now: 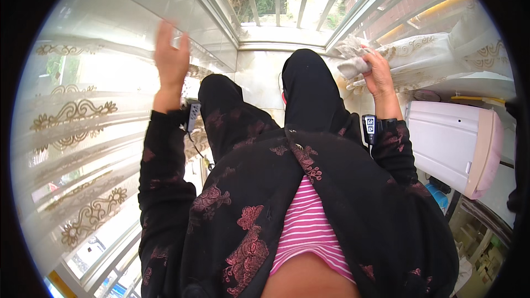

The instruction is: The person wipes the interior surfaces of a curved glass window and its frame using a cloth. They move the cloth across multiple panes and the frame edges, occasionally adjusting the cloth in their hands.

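In my right hand (pixel 379 72) is a crumpled pale grey cloth (pixel 354 56), held near the right end of the window sill and in front of a sheer curtain (pixel 439 49) with gold embroidery. My left hand (pixel 172 54) is raised, blurred and holding nothing, with its fingers apart. It is near the white tiled wall (pixel 136 16) at the left; whether it touches the wall I cannot tell. Ahead of my bent knees stands a barred window (pixel 285 0) with a white frame (pixel 281 45). Small devices are strapped at both wrists.
A second embroidered sheer curtain (pixel 78 107) spreads along the left. To the right stands a white and pink cabinet or appliance (pixel 447 140), with a blue object (pixel 437 194) beside it. Pale marble-like tiles (pixel 256 78) lie below the window. A cable (pixel 196 147) hangs from my left wrist device.
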The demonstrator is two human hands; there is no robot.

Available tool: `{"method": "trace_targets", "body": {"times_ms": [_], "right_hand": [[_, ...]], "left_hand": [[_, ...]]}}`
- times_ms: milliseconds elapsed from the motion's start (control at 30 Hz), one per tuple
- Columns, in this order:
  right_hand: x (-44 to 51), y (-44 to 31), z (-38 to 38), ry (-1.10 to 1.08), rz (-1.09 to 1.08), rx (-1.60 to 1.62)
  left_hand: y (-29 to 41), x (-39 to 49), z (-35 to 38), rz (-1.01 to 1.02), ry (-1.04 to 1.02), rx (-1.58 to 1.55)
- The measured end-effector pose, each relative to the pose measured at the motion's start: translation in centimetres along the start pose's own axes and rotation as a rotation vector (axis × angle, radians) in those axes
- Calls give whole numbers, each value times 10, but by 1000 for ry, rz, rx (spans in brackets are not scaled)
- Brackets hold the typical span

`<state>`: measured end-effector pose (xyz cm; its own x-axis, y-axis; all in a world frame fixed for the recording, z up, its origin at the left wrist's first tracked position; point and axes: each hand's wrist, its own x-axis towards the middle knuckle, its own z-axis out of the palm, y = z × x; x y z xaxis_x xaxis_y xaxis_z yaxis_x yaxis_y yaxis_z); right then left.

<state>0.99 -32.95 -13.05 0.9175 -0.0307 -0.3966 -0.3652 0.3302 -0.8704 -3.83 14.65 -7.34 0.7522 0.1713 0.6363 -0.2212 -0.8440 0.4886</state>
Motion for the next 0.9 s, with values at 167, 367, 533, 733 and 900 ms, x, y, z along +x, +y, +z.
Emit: {"method": "trace_targets", "body": {"times_ms": [167, 367, 533, 733, 900], "right_hand": [[-37, 43, 43, -688, -900, -941], [61, 60, 17, -917, -1206, -1095], [110, 25, -24, 143, -231, -1262], [-17, 85, 34, -683, -1066, -1055], [-44, 61, 89, -531, -649, -1068]], "left_hand": [[43, -83, 10, -82, -427, -307], [49, -131, -8, -147, -584, -231], [20, -176, -43, -298, -539, -186], [13, -191, -50, -524, -461, -223], [58, -149, -39, -361, -565, -411]]}}
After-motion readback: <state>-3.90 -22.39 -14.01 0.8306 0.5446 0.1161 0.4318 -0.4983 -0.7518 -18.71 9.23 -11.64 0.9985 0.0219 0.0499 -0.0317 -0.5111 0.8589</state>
